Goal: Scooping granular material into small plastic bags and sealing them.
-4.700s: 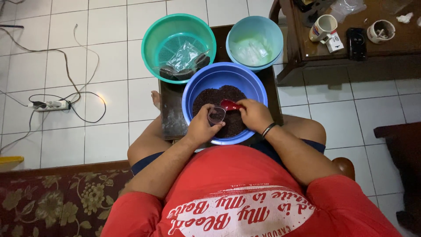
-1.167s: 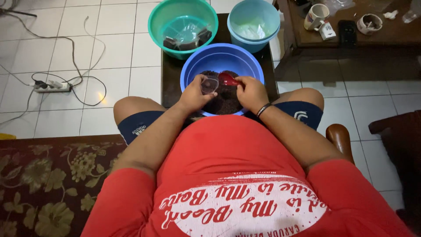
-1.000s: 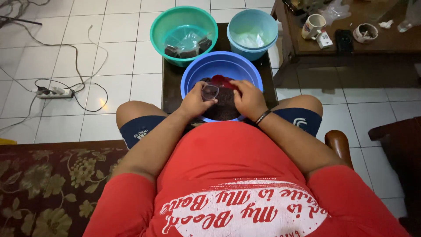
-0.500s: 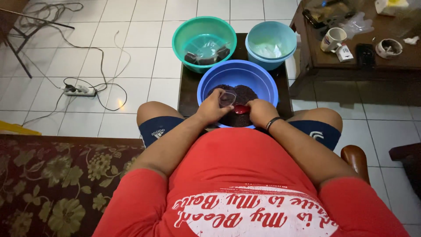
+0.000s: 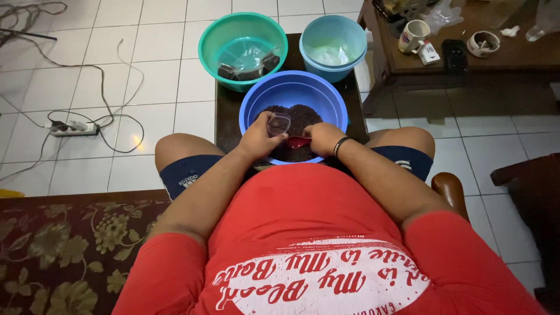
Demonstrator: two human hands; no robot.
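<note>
Head view: left hand [image 5: 256,139] grips small clear cup [image 5: 279,123] over blue bowl [image 5: 293,87] at table's near edge; right hand [image 5: 322,139] grips red scoop [image 5: 296,142]. Tilted cup could spill dark grains [image 5: 300,116].

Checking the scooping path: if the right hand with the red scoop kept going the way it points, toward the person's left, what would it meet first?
Probably the left hand holding the small clear plastic cup, just beyond the red plastic scoop that the right hand grips, above the dark granules in the blue plastic basin. Depth is unclear.
</note>
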